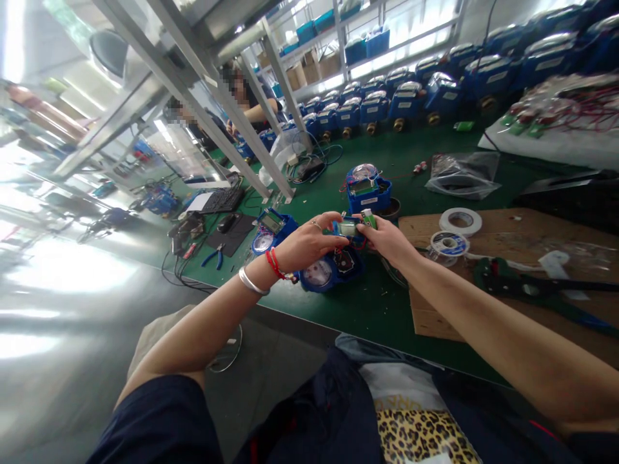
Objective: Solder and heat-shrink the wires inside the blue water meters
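Observation:
My left hand and my right hand meet above the green bench, both closed on a small blue module with a display. A green part sticks up from it by my right fingers. Directly below my hands lies an open blue meter with a round dial. Another open blue meter lies just to the left. A red string and a silver bangle circle my left wrist.
A blue meter body stands behind my hands. Tape rolls and a solder spool rest on a cardboard sheet. Rows of blue meters line the back. Keyboard, mouse, pliers lie left. Other people work farther along.

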{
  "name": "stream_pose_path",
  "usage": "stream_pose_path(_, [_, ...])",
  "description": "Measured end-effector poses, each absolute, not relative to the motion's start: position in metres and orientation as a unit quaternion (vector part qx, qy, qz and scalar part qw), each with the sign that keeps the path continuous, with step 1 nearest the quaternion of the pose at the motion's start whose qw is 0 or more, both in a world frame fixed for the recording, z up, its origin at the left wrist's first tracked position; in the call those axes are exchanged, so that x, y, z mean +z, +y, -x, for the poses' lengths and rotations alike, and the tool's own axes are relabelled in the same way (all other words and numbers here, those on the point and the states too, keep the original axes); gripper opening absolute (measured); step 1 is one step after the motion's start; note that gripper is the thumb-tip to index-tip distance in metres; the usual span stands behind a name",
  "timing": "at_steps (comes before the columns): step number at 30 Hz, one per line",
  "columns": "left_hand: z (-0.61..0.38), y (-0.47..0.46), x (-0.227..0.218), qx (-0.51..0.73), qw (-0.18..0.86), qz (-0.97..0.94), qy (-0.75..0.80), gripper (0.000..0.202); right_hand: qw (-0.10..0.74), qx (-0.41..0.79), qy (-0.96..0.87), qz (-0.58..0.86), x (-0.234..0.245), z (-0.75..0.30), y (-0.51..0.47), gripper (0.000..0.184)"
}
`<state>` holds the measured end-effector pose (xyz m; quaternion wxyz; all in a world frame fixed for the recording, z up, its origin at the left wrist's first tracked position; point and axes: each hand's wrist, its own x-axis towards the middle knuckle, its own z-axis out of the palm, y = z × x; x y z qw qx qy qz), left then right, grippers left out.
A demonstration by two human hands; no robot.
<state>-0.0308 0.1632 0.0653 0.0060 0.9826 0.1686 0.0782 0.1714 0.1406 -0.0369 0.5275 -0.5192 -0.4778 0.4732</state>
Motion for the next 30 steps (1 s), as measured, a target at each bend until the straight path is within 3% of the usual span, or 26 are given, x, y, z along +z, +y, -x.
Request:
stream_pose_path(4, [0.024, 0.172, 0.075, 0.044, -0.036, -0.988, 0.146, 0.021, 0.520, 0.451, -0.509, 0.517, -0.029, -0.170, 0.160, 0.036])
stream_pose_path(8, [0.022, 0.191, 0.078, 0.019, 0.009, -0.991, 0.132, 0.018, 0.512, 0.436, -0.510, 0.536, -0.031, -0.169, 0.170, 0.031])
stream_pose_path(19, [0.048, 0.237, 0.067, 0.053, 0.063, -0.971, 0.222, 0.022, 0.518, 0.411, -0.464, 0.590, -0.047, -0.123, 0.094, 0.044])
stream_pose_path(25, [0.056, 0.248, 0.052, 0.073, 0.055, -0.967, 0.237, 0.021, 0.520, 0.479, -0.393, 0.588, -0.038, -0.102, 0.106, 0.052])
stream_pose_path(30, [0.055, 0.241, 0.049, 0.098, 0.017, -0.964, 0.246, 0.020, 0.510, 0.532, -0.356, 0.574, -0.039, -0.099, 0.118, 0.044])
